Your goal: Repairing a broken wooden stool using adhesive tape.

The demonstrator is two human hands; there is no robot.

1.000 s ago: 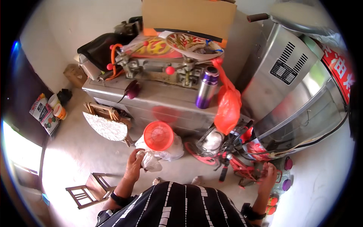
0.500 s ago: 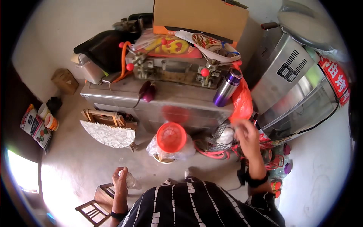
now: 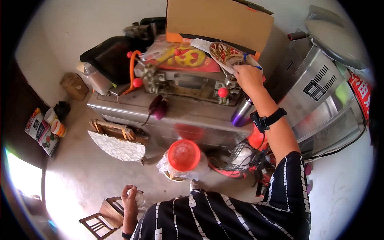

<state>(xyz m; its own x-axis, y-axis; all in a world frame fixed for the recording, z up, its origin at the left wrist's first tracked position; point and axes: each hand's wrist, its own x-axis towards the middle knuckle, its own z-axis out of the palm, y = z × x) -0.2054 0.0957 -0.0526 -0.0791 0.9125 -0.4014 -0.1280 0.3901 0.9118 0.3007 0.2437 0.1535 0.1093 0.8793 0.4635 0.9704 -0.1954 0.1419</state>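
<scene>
Smooth metal counter (image 3: 192,111); right hand (image 3: 249,78) at patterned bowl (image 3: 219,51), grip unclear; left hand (image 3: 129,198) clutches crumpled bag (image 3: 140,198).

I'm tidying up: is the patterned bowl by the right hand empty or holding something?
Holding something: greyish contents show inside the bowl, by the right hand.

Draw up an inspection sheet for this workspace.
Surface: metal counter, bearing a purple object and a silver-purple flask.
Things at the hands: translucent plastic bag; patterned dish, contents partly hidden.
Clutter: cardboard box behind the dish; red container with plastic around it, before the counter.
Hands: left hand grips the bag; right hand is at the dish, contact unclear.
Cables: dark cable below the metal machine, right.
Surroundings: folded table and wooden chair, left.
</scene>
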